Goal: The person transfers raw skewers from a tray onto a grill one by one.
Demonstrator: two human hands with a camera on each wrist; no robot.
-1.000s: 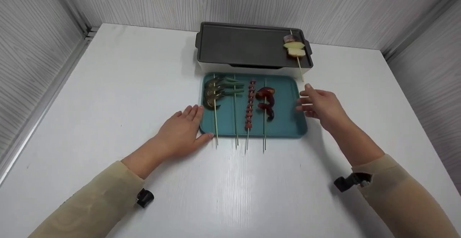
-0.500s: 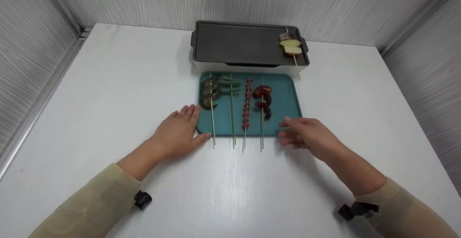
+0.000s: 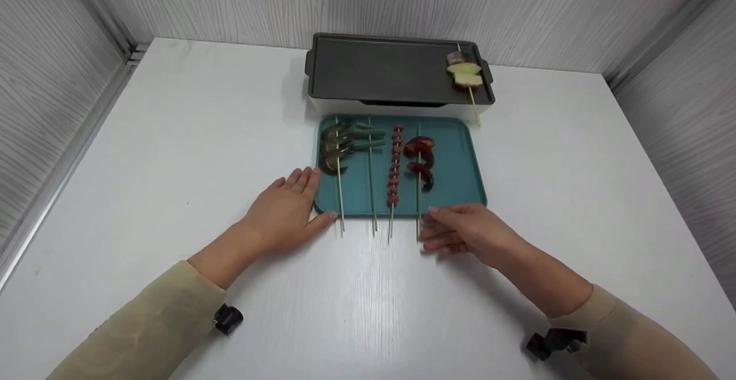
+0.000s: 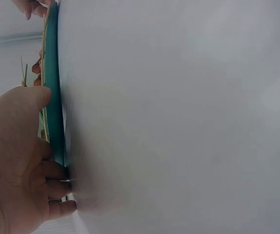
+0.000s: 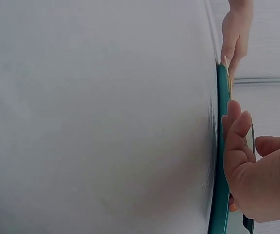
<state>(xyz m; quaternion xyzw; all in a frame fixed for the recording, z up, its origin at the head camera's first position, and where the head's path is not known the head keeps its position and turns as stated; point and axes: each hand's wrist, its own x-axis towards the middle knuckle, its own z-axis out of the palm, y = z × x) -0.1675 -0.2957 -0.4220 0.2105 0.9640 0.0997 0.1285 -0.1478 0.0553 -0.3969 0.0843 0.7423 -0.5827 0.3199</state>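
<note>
My left hand (image 3: 284, 210) rests flat at the left edge of a teal tray (image 3: 454, 156); its fingers touch the side and its thumb lies at the front-left corner. Just outside the front edge, my right hand (image 3: 468, 230) is beside the stick end of a skewer of glossy dark red curved pieces (image 3: 421, 149). In the right wrist view its thumb (image 5: 271, 144) stands apart from the fingers. Also on the tray lie a shrimp skewer (image 3: 333, 150), a skewer of green stalks (image 3: 368, 134) and a skewer of small red pieces (image 3: 394, 167).
Behind the tray stands a grill with a dark flat plate (image 3: 385, 69). On its right end lies a skewer of pale slices (image 3: 467, 75), its stick overhanging the front. The stick ends on the tray overhang its front edge. A white wood-grain wall (image 3: 368, 0) rises behind.
My right hand has come from the tray's right side toward me and to the left, reaching the stick end of the dark red skewer. My left hand stays at the tray's edge.
</note>
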